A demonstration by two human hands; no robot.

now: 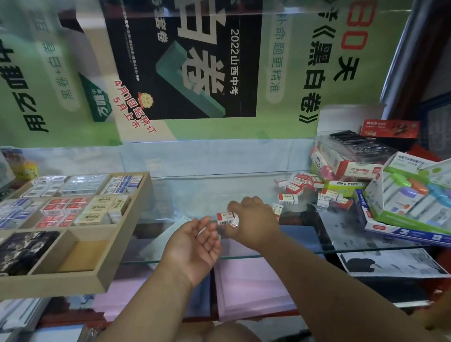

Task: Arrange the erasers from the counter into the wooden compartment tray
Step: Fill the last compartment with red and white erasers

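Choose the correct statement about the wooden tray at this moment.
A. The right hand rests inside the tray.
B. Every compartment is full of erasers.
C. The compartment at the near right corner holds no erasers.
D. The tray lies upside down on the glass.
C. In the wooden tray, the near right compartment shows only its bare bottom, while the right hand holds an eraser over the glass counter, away from the tray.

We count two hands, left hand (pixel 195 245) and right hand (pixel 252 221), one eraser (pixel 225 217) held, one wooden tray (pixel 116 246) and roughly a dozen loose erasers (pixel 309 189) on one glass counter (pixel 240 242); the pile blurs, so that count is rough.
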